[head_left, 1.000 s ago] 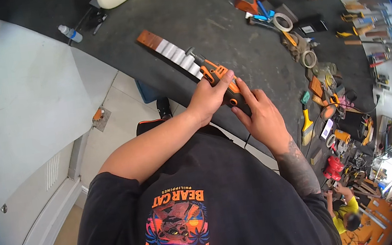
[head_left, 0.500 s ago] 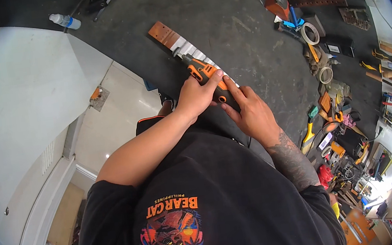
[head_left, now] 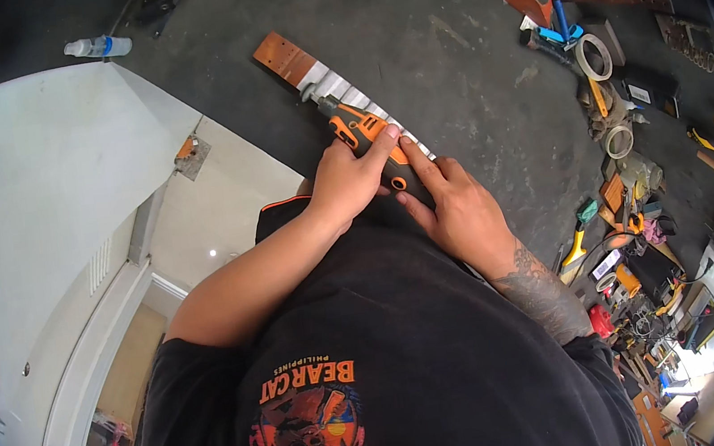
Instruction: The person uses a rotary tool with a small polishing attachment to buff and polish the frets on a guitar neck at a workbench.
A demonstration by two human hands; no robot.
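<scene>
Left grip and right grip hold 1 power tool (orange-black) near a strip.

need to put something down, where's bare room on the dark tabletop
Widest: the dark tabletop between the brown-ended strip and the tape rolls. Smaller: between that strip and the clear bottle. Crowded: the right side, down past the yellow-handled brush.

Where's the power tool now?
In the head view, the power tool is above centre, in the left hand and right hand, beside the brown-and-white bar.
</scene>
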